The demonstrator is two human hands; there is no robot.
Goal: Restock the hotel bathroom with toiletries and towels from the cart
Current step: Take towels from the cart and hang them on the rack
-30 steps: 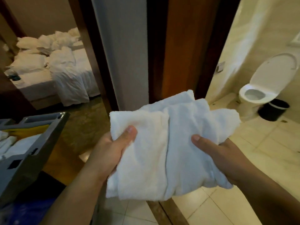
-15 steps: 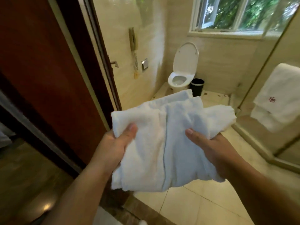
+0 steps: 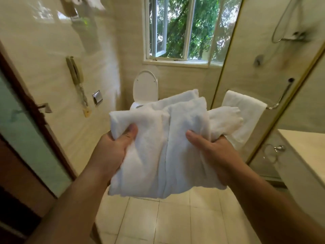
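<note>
A tiled bathroom, window [image 3: 177,29] ahead. The bundle of white towels [image 3: 158,155] is held in mid-air above the floor, left hand [image 3: 112,150] and right hand [image 3: 211,152] each with a firm grip on it, thumbs on top. The bundle partly hides the toilet [image 3: 145,87]; a hung towel [image 3: 246,113] drapes at right.

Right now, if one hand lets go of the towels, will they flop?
Likely floppy: the towels sag and crease between the left hand and right hand. Probably light for their bulk, held out in front. The loose folds may slide apart.
</note>
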